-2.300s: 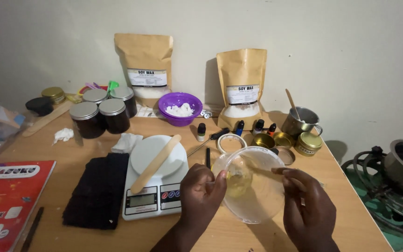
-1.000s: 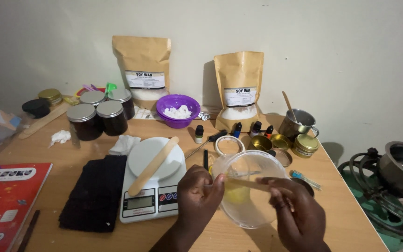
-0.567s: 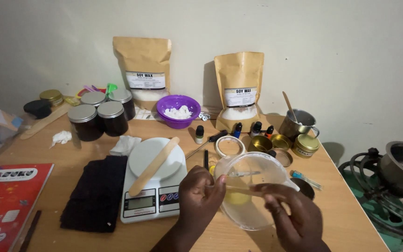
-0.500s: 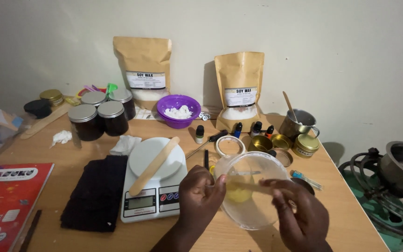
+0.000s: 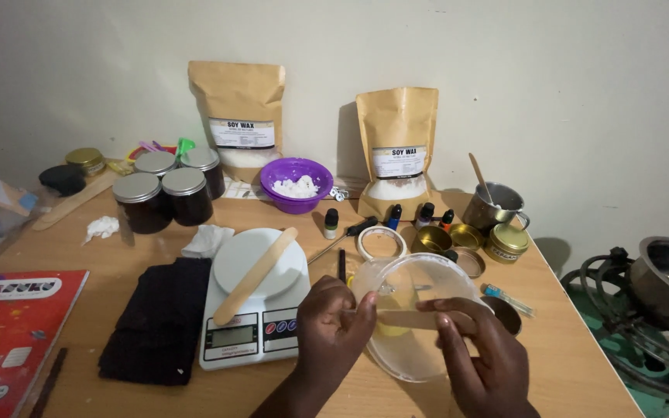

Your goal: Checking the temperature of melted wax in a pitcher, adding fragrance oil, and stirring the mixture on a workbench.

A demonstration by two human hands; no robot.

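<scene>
Two grips on flat wooden stick (image 5: 416, 318), long axis left-right across clear bowl (image 5: 420, 325) near tabletop front edge: left hand (image 5: 334, 325) pinching left end, right hand (image 5: 482, 360) pinching right end.

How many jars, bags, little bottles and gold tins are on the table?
Dark jars: 4
Brown paper bags: 2
Little bottles: 4
Gold tins: 4
Total: 14
</scene>
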